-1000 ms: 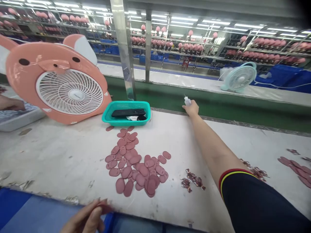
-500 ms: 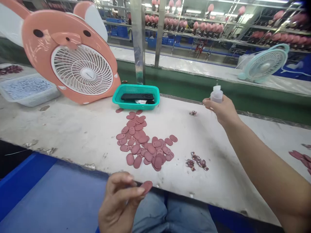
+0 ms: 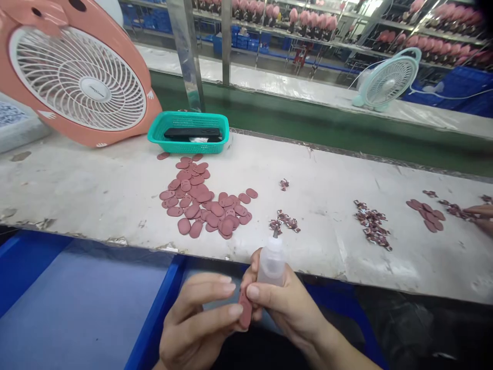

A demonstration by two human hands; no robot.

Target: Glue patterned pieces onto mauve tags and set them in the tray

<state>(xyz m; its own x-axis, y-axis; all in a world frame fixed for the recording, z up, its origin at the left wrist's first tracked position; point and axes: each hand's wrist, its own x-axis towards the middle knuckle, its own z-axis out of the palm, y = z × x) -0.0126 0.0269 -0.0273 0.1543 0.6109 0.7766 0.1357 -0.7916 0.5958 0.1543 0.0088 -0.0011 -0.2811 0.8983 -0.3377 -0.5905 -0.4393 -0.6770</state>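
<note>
My left hand [image 3: 196, 321] pinches a flat mauve-pink oval rubber piece [image 3: 245, 308] by its edge, low over my lap. Against that piece, my right hand [image 3: 283, 308] grips a translucent plastic squeeze bottle [image 3: 272, 262], its thin nozzle pointing up and away from me. Both hands are close together below the front edge of the white-stained worktable [image 3: 327, 252]. Beyond them lies a loose heap of similar oval pieces [image 3: 200, 200]. Small clusters of dark pink scraps [image 3: 283, 222] lie to its right.
A teal plastic basket [image 3: 188, 132] holds a black flat object. A large pink animal-shaped fan [image 3: 77, 77] stands at the back left, a pale teal fan [image 3: 389, 82] far right. Another person's hand [image 3: 477, 217] reaches in at the right edge. A blue bin [image 3: 77, 293] sits below the table front.
My right hand has come from the far side of the table to my lap with the bottle, beside my left hand. The view has tilted down and shifted. Another person's hand has appeared at right.
</note>
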